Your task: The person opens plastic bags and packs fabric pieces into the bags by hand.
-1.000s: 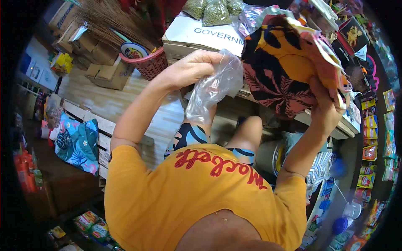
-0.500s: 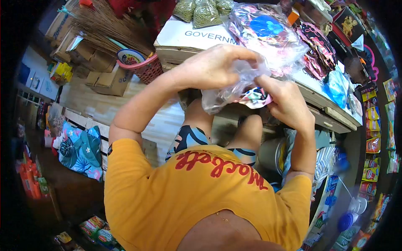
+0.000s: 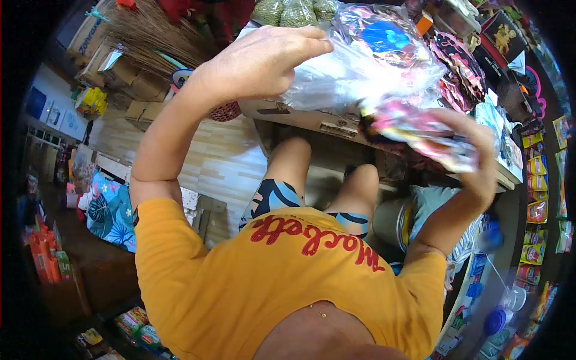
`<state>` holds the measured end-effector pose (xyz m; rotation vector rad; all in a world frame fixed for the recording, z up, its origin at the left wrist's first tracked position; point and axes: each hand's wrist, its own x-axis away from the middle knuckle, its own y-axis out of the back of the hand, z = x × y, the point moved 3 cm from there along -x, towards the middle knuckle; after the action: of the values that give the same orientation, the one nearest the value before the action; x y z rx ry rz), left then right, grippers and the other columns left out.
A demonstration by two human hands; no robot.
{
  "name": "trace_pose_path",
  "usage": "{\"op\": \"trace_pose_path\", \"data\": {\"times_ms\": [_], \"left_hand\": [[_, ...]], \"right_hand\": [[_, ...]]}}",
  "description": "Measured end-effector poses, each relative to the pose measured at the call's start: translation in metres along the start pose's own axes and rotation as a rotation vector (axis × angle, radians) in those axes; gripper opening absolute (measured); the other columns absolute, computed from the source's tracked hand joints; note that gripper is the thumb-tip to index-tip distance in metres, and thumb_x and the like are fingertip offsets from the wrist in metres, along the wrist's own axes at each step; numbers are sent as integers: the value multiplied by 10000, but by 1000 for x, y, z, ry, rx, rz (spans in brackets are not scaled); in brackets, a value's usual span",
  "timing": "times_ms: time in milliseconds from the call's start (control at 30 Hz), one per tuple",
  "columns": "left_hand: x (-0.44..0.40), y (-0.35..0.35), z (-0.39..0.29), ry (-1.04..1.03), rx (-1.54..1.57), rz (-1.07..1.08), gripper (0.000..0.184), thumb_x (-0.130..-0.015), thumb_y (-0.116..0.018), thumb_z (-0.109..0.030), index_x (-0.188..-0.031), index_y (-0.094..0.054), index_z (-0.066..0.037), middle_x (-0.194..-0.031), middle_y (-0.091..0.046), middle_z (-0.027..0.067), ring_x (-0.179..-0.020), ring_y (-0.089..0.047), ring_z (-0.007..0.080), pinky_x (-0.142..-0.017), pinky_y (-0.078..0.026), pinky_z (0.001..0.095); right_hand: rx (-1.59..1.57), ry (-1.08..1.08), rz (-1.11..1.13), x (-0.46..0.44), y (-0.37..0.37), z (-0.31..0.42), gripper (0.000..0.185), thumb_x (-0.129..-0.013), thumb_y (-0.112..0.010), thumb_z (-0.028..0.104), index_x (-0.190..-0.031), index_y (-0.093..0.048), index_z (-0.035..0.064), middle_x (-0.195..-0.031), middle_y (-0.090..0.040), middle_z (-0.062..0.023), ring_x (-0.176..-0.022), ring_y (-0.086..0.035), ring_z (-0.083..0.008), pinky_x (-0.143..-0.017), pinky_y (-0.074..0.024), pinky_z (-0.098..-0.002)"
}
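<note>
My left hand (image 3: 264, 60) is closed on the edge of a clear plastic bag (image 3: 336, 78), which stretches to the right over the white table. In my right hand (image 3: 477, 144) is a folded patterned cloth (image 3: 420, 135), pink, black and yellow, blurred by motion. The cloth's left end is close to the bag's lower right part; whether it is inside cannot be told. Behind the bag lies a plastic-wrapped bundle (image 3: 384, 36) with a blue patch. A stack of black and pink cloths (image 3: 459, 69) sits to its right.
Bags of green beans (image 3: 297, 13) stand at the table's back. Brooms (image 3: 150, 36), cardboard boxes (image 3: 141, 84) and a pink basket (image 3: 225, 111) are at the left. Hanging packets (image 3: 536, 186) line the right side. A round container (image 3: 390, 222) stands beside my knees.
My left hand has moved up and left, stretching the bag open over the table. My right hand has moved right and away from it, with the patterned cloth.
</note>
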<state>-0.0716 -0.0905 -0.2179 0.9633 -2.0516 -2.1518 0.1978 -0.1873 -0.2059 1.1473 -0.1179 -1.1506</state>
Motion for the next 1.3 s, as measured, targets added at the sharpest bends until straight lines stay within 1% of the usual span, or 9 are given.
{"op": "trace_pose_path", "data": {"times_ms": [200, 267, 333, 433, 633, 767, 933, 1167, 1300], "left_hand": [[-30, -1, -15, -10, 128, 175, 538, -678, -571, -27, -1210, -492, -34, -1247, -496, 165, -1177, -460, 278, -1021, -329, 347], [-37, -5, -7, 160, 264, 194, 475, -650, -568, -61, -1123, -536, -26, -1047, -579, 173, -971, -551, 287, -864, -427, 350], [-39, -11, 14, 172, 471, 174, 518, -618, -615, -94, -1131, -553, -54, -856, -630, 130, -761, -585, 204, -709, -488, 317], [-49, -11, 25, 12, 866, 291, 670, -684, -725, -164, -1271, -443, -6, -1235, -512, 108, -1136, -485, 196, -995, -348, 308], [-42, -19, 2, -60, 346, 50, 561, -687, -551, 17, -1236, -440, 7, -1220, -489, 181, -1170, -459, 292, -996, -349, 333], [-40, -12, -46, -26, 77, -57, 510, -670, -632, -76, -1145, -469, 15, -1204, -495, 178, -1014, -546, 344, -789, -486, 387], [-17, -27, -100, -226, -310, -34, 432, -737, -543, -87, -1159, -513, -1, -1311, -405, 158, -828, -607, 226, -641, -503, 309], [-5, -29, -64, -17, -135, -203, 582, -736, -502, -27, -1307, -403, -79, -1353, -408, 73, -681, -598, 236, -565, -506, 298], [-8, -36, -57, -143, -31, -186, 588, -736, -503, -20, -1310, -402, -94, -1337, -424, 69, -667, -586, 240, -566, -504, 309]], "right_hand": [[672, 265, -1162, 18, 42, 3, 334, -786, -660, 91, -1064, -556, -62, -1063, -597, -181, -888, -604, -273, -754, -526, -395], [794, 279, -1081, 16, 24, -20, 264, -789, -621, 82, -1024, -592, -34, -1029, -611, -191, -884, -615, -293, -785, -507, -396], [9, 502, -873, -13, 2, -14, 235, -770, -612, 82, -980, -623, -21, -1013, -617, -204, -918, -617, -303, -816, -490, -397], [16, 530, -364, -30, -20, 10, 316, -763, -655, 205, -978, -634, -24, -981, -636, -169, -883, -636, -240, -776, -501, -309], [256, 118, -119, -26, -49, 3, 443, -654, -658, 43, -1091, -589, 73, -905, -628, -149, -826, -625, -293, -692, -497, -326], [4, -85, -202, -25, -79, -12, 402, -688, -583, -34, -1086, -551, 11, -888, -617, -204, -811, -609, -355, -685, -483, -342], [-1089, -451, -444, -13, -98, -23, 278, -749, -550, -45, -1024, -573, -10, -991, -624, -73, -861, -607, -164, -760, -485, -293], [-1203, -307, -569, -2, -89, -36, 517, -713, -675, 18, -1191, -481, -5, -1134, -564, -109, -1052, -546, -228, -935, -412, -346], [-1284, -369, -277, -8, -100, -30, 693, -658, -704, 2, -1272, -382, -6, -1188, -531, -122, -1095, -522, -234, -970, -381, -346]]}}
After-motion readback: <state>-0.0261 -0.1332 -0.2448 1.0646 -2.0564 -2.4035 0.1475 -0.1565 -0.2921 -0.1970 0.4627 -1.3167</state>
